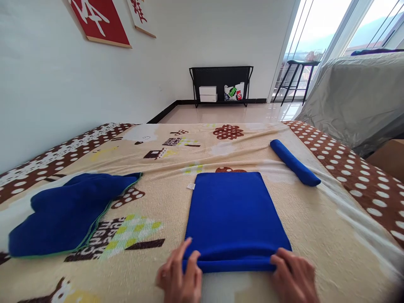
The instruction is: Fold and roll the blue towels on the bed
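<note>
A blue towel (235,214) lies flat in front of me on the patterned blanket, its near edge turned over into a narrow roll. My left hand (181,271) is at the roll's left end, fingers bent over the cloth. At the opposite end, my right hand (293,273) curls its fingers against the roll's corner. A small white tag (191,186) sticks out from the towel's left side. To the right rests a tightly rolled blue towel (295,162). On the left, a crumpled blue cloth (72,210) with green edging lies in a loose heap.
The cream blanket (164,168) with brown polka-dot borders covers the bed. Beyond it stands a black rack (221,75) holding a white box (207,93) and a printed bag (234,91). Grey sheeting (362,88) drapes something at right, near a dark stool (298,75) and windows.
</note>
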Motion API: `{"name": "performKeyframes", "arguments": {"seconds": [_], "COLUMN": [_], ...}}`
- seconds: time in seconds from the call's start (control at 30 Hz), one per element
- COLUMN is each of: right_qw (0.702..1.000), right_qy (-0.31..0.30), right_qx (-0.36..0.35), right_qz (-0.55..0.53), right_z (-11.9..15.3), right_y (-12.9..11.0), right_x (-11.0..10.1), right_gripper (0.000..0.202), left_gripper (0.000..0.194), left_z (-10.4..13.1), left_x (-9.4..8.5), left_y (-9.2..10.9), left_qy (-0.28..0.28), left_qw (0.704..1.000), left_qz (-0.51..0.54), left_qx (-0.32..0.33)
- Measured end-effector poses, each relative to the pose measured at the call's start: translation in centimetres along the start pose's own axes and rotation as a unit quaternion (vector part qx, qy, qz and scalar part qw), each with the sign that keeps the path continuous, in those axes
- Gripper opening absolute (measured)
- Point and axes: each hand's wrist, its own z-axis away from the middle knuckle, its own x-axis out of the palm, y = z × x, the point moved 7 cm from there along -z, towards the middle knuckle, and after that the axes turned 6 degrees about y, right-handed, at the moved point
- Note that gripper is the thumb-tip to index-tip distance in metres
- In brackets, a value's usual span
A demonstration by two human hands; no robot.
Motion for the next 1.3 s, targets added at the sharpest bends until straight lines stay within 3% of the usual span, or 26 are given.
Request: {"name": "performKeyframes", "arguments": {"seconds": [0.13,0.23,0.4,0.5,0.8,0.93,1.03,1.17,1.3], "right_qw": [0.993,0.991,0.98,0.977,0.975,0.987,0.994,0.998,0.999], "right_qy": [-0.031,-0.062,-0.142,-0.165,-0.159,-0.114,-0.078,-0.05,-0.037], "right_qx": [-0.029,-0.003,0.032,0.029,-0.01,0.014,0.036,0.024,0.014], "right_qz": [-0.113,-0.119,-0.137,-0.129,-0.152,-0.115,-0.074,-0.036,0.023], "right_z": [-1.8,-2.5,-2.1,-2.2,-3.7,-2.9,-1.7,-0.3,0.2], "right_y": [-3.8,-3.6,-2.2,-2.1,-2.6,-1.9,-0.3,1.6,2.0], "right_x": [1.5,2.1,3.0,3.2,2.1,3.0,3.0,1.7,0.6], "right_gripper": [0.026,0.027,0.009,0.011,0.025,0.024,0.016,0.014,0.017], "left_gripper": [0.022,0.023,0.019,0.02,0.025,0.023,0.019,0.017,0.011], "left_z": [-0.4,-0.8,-1.3,-1.4,-1.0,-0.9,-0.4,0.3,0.5], "left_x": [1.6,2.3,2.5,2.5,2.5,3.0,3.2,1.9,0.6], "left_y": [5.3,6.1,4.6,4.4,4.7,3.9,1.8,-1.1,-1.8], "left_qy": [-0.026,-0.081,-0.166,-0.162,-0.145,-0.148,-0.149,-0.092,-0.042], "left_qw": [0.988,0.979,0.967,0.966,0.966,0.976,0.985,0.996,0.999], "left_qz": [0.147,0.172,0.144,0.127,0.111,0.079,0.051,0.012,-0.023], "left_qx": [0.033,0.071,0.127,0.156,0.184,0.135,0.07,0.016,-0.007]}}
